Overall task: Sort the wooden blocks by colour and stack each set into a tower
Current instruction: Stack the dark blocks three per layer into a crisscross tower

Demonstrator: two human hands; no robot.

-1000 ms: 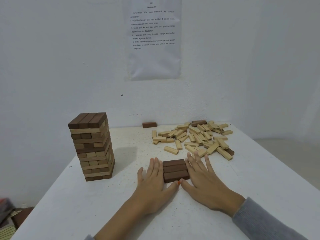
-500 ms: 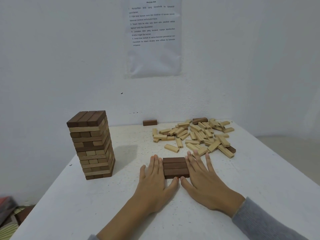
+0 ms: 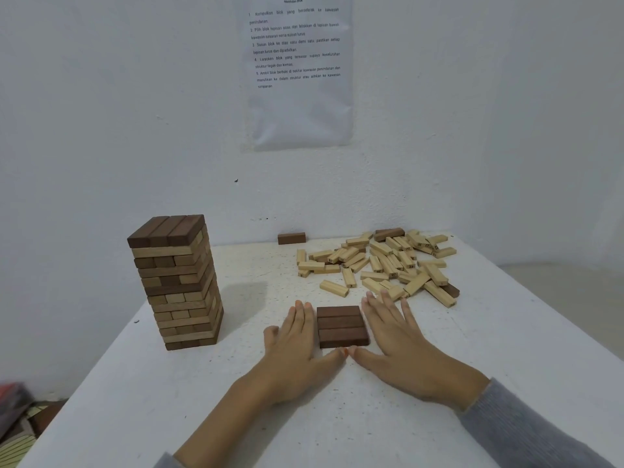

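Soft, even light is coming from the left; the tower (image 3: 175, 282) is throwing a faint shadow rightward; corners are blurring.

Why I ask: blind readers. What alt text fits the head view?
A flat left hand and right hand flank three dark brown wooden blocks on a white table. A mixed-colour block tower stands left; loose pale wooden blocks lie behind.

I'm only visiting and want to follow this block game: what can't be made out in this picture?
Head view, printed sheet: top cut off by the frame edge.
Head view, pale blocks: dark marks on them too small to read.
Head view, tower: far sides hidden by its near faces.
Head view, red thing at lower left: blurred, cut by the edge.
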